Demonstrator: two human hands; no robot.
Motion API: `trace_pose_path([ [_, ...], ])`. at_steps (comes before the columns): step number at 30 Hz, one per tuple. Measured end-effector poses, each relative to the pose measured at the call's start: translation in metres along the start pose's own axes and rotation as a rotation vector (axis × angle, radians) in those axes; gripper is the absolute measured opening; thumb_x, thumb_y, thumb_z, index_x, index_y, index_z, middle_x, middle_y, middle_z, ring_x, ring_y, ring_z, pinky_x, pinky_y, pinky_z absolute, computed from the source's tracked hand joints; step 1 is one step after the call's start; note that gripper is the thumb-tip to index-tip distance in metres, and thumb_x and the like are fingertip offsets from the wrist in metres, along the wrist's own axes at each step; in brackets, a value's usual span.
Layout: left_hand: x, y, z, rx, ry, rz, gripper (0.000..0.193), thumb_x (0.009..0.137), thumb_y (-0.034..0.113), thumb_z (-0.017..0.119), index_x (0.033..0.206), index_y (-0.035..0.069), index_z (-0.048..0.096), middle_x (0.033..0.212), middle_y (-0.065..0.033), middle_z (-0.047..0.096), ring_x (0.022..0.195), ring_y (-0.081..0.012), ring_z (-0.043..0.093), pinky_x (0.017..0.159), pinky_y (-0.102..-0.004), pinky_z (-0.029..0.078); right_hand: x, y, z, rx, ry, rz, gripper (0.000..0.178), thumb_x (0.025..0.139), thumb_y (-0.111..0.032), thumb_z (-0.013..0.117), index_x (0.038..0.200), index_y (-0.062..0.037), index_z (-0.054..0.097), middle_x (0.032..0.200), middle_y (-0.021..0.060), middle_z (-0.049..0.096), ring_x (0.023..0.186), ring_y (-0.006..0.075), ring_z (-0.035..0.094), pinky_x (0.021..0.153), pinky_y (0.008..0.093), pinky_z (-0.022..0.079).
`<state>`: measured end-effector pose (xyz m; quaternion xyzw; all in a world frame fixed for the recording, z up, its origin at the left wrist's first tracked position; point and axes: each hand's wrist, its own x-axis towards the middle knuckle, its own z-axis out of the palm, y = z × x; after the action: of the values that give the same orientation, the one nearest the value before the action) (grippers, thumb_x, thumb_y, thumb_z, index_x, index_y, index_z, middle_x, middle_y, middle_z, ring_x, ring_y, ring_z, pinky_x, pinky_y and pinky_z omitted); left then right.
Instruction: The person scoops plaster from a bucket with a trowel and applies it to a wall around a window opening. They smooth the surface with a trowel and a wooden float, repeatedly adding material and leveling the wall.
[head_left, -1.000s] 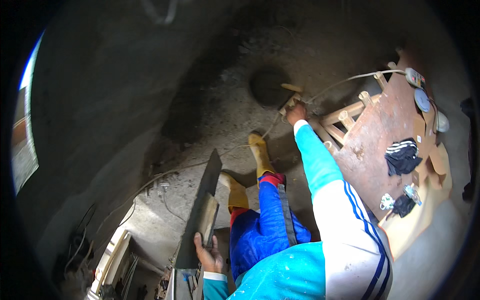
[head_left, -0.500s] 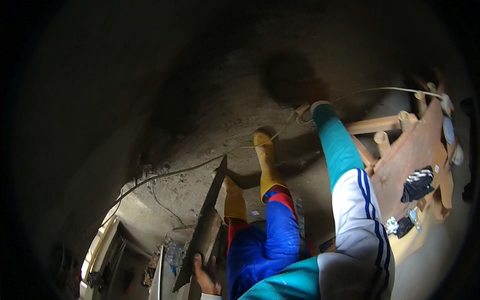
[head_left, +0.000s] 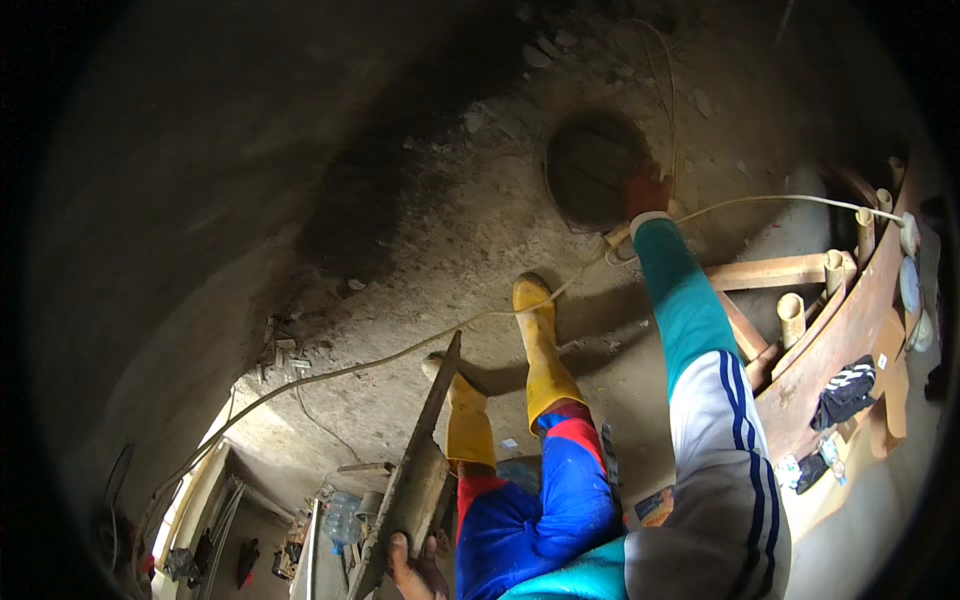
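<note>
My left hand (head_left: 416, 572) is closed on the lower end of a long, narrow board (head_left: 410, 500), stained grey and standing tilted beside my left leg. Its thumb lies against the board's face. My right arm stretches forward, and my right hand (head_left: 648, 192) is at the near right rim of a round, dark bucket (head_left: 590, 165) on the floor. Shadow covers its fingers, so their grip cannot be made out. Greyish stuff shows dimly inside the bucket.
A pale cable (head_left: 400, 352) crosses the floor past my yellow boots (head_left: 537, 345). Rubble (head_left: 540, 52) lies beyond the bucket. At right stand a wooden frame (head_left: 765, 272), bamboo poles (head_left: 790, 318) and a brown panel (head_left: 830, 360). A water jug (head_left: 343, 517) is at lower left.
The view has shifted and grown brighter, so the bucket and rubble show more clearly. My right hand stays near the bucket's rim; my left hand keeps the board.
</note>
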<state>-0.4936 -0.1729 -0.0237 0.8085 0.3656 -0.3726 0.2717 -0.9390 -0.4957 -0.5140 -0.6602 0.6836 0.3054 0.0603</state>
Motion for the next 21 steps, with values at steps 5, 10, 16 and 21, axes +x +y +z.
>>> trace_pose_path([
  [5,-0.012,0.007,0.009,0.085,-0.018,0.079,0.077,0.089,0.051,0.080,0.148,0.012,0.050,0.130,-0.0142,0.059,0.110,-0.0328,0.060,0.092,-0.0469,0.056,-0.031,-0.021,-0.032,0.241,-0.136,-0.145,0.020,0.086,-0.014,0.071,0.102,-0.0048,0.079,0.109,0.0186,0.076,0.091,0.0368,0.076,0.081,0.0497,0.062],
  [10,-0.036,0.014,0.028,0.085,0.041,0.069,0.071,0.092,0.046,0.079,0.148,0.012,0.051,0.137,-0.0098,0.059,0.115,-0.0281,0.059,0.096,-0.0413,0.056,-0.041,-0.032,-0.070,0.349,-0.267,-0.135,0.023,0.094,-0.019,0.067,0.112,-0.0086,0.077,0.113,0.0170,0.076,0.105,0.0358,0.074,0.089,0.0513,0.059],
  [16,-0.047,0.013,0.027,0.088,-0.010,0.238,0.066,0.095,0.040,0.077,0.147,0.007,0.052,0.143,-0.0105,0.058,0.122,-0.0258,0.060,0.106,-0.0390,0.054,-0.070,0.004,-0.075,0.816,-0.176,0.062,0.048,0.091,-0.030,0.074,0.132,-0.0061,0.067,0.120,0.0221,0.073,0.117,0.0407,0.068,0.096,0.0487,0.056],
  [21,-0.043,0.012,0.008,0.046,-0.125,0.266,0.059,0.098,0.035,0.074,0.145,0.005,0.054,0.139,-0.0111,0.062,0.121,-0.0268,0.062,0.105,-0.0393,0.054,-0.129,0.015,-0.076,1.157,-0.085,0.248,0.051,0.093,-0.041,0.073,0.132,-0.0087,0.070,0.125,0.0186,0.073,0.116,0.0380,0.069,0.101,0.0451,0.053],
])
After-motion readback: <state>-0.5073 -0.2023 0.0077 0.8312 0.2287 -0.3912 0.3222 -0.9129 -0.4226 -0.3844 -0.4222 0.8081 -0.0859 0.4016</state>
